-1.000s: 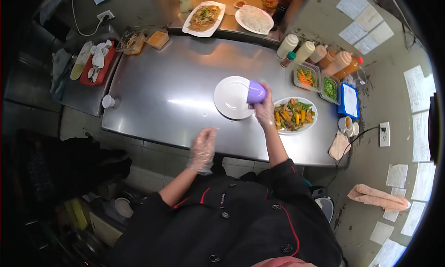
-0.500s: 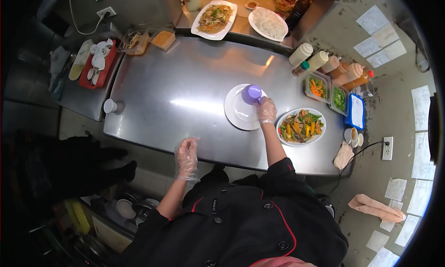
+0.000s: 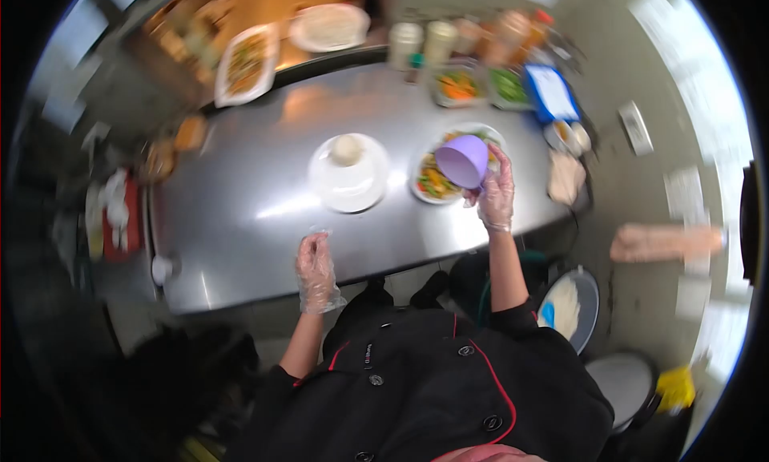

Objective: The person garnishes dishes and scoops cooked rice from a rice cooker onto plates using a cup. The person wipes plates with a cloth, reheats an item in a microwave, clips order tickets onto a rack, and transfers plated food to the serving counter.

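My right hand (image 3: pixel 497 191), in a clear plastic glove, grips a purple cup (image 3: pixel 462 161) by its handle, tilted above the oval dish of stir-fried vegetables (image 3: pixel 433 183). To the left, a round white plate (image 3: pixel 352 191) bears a small white rounded mound, apparently rice (image 3: pixel 347 150), near its far side. My left hand (image 3: pixel 316 271), gloved too, hovers at the table's front edge below the plate. Its fingers are curled together with nothing visible in them. Motion blurs much of the view.
Steel table (image 3: pixel 240 254) before me. Squeeze bottles (image 3: pixel 439 44), vegetable tubs (image 3: pixel 458 87) and a blue-edged box (image 3: pixel 553 93) line the back right. Noodles (image 3: pixel 247 64) and a white oval plate (image 3: pixel 330 28) sit on the shelf. A pot of rice (image 3: pixel 565 306) stands low right.
My right hand has lifted the purple cup off the white plate and moved it right, leaving the white mound there. The view has turned right; a rice pot now shows. My left hand stays curled.
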`<state>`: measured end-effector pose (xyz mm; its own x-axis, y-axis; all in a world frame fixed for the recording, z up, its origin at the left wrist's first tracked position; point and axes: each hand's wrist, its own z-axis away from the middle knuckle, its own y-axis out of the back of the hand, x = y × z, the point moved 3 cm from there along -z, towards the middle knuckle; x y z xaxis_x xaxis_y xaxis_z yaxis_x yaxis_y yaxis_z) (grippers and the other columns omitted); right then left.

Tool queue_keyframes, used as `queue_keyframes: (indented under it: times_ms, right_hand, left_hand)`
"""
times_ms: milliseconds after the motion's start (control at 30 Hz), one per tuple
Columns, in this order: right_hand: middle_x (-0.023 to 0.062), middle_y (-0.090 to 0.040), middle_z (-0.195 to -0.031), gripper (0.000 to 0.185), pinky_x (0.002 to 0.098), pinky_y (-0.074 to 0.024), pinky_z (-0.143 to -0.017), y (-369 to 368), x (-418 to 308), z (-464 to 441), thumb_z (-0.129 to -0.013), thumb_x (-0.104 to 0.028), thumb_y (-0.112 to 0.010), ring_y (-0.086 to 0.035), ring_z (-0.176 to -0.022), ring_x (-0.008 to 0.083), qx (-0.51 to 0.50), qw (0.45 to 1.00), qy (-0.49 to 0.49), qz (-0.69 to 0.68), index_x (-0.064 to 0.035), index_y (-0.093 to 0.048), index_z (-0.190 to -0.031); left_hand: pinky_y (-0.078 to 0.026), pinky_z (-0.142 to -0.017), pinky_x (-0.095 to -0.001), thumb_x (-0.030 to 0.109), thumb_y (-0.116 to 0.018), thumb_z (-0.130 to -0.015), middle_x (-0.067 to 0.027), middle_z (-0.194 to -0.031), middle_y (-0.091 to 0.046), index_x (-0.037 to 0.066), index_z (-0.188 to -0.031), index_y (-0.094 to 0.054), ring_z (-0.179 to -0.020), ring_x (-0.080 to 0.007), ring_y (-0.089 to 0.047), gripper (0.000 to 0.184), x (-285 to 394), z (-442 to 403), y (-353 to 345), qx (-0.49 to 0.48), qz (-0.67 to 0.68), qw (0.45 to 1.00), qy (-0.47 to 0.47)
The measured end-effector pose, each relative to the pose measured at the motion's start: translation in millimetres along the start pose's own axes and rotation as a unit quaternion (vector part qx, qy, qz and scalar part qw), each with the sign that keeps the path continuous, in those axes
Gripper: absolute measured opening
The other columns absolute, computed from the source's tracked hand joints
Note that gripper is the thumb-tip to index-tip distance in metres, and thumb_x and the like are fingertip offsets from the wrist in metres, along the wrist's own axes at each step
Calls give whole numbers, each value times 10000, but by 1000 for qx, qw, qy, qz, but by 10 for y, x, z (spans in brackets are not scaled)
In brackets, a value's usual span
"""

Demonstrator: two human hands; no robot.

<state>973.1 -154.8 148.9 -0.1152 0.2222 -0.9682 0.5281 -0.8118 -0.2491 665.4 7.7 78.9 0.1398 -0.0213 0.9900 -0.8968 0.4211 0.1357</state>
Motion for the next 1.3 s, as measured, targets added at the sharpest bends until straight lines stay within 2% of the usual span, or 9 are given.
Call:
queue_keyframes:
  times_ms: [167, 267, 367, 433, 467, 600, 733, 933, 1300]
  right_hand:
    - [94, -586, -877, 403, 225, -393, -373, 2348, -445, 1207, -855, -10, -435, -519, -473, 139, 210, 969, 92, -94, -131, -403, -1237]
    - [78, -607, -821, 424, 260, -407, -395, 3457, -556, 2156, -839, -3, -471, -541, -507, 163, 438, 878, 183, 60, -160, -433, -1231]
    - [94, -633, -849, 410, 290, -456, -459, 4534, 16, 3056, -796, -10, -482, -592, -620, 160, 609, 747, -171, 206, -137, -532, -1184]
    - [145, -648, -939, 378, 351, -501, -580, 4673, -40, 3105, -760, -37, -467, -625, -733, 212, 490, 717, -355, 347, -84, -608, -1108]
    - [188, -648, -892, 304, 396, -503, -679, 5272, 527, 3350, -761, -85, -450, -624, -766, 296, 470, 590, -204, 624, -35, -627, -1003]
    - [218, -631, -904, 283, 436, -471, -723, 5240, 481, 2873, -895, -218, -421, -606, -812, 355, 625, 553, -186, 519, -12, -614, -907]
    - [210, -622, -955, 292, 438, -482, -768, 5150, 1535, 2501, -912, -189, -380, -606, -896, 341, 444, 626, -256, 587, -79, -591, -1082]
    - [157, -639, -890, 335, 420, -488, -732, 4488, 1088, 2646, -779, -78, -491, -626, -829, 333, 89, 731, -249, 629, -170, -567, -1092]
    - [176, -652, -888, 247, 374, -487, -732, 4598, 1243, 3734, -807, -56, -482, -628, -809, 303, 9, 731, -313, 606, -42, -620, -1012]
  left_hand:
    - [-349, -601, -196, 122, -520, -906, 25, -795, -503, 23, -953, -581, -671, -43, -401, 126, 110, 132, -1008, -193, 36, 980, 15]
    - [-362, -603, -199, 131, -523, -904, 21, -783, -506, 27, -949, -583, -673, -48, -423, 128, 123, 270, -1525, -305, 37, 951, 22]
    - [-376, -613, -204, 137, -526, -902, 11, -779, -520, 31, -941, -588, -683, -54, -444, 129, 413, 523, -2072, -382, 9, 924, -12]
    - [-388, -623, -210, 139, -527, -902, 2, -789, -534, 31, -936, -591, -694, -60, -456, 130, 684, 752, -2426, -423, -31, 905, -7]
    - [-391, -628, -212, 138, -528, -901, 0, -798, -537, 30, -936, -590, -697, -63, -459, 129, 714, 825, -2559, -433, -49, 899, -33]
    - [-404, -648, -220, 120, -523, -902, -3, -827, -545, 26, -938, -586, -708, -72, -472, 120, 602, 1151, -2885, -467, -81, 879, -54]
    - [-387, -635, -200, 96, -508, -912, 11, -819, -532, 37, -954, -582, -694, -56, -453, 103, 585, 1434, -2987, -480, -92, 873, 5]
    - [-353, -592, -175, 144, -524, -923, 22, -777, -509, 51, -962, -584, -656, -36, -418, 117, 449, 1713, -3080, -472, -102, 871, 91]
    - [-387, -626, -204, 98, -514, -910, -1, -796, -533, 26, -941, -601, -681, -63, -446, 117, 466, 1467, -3281, -445, -79, 892, 16]
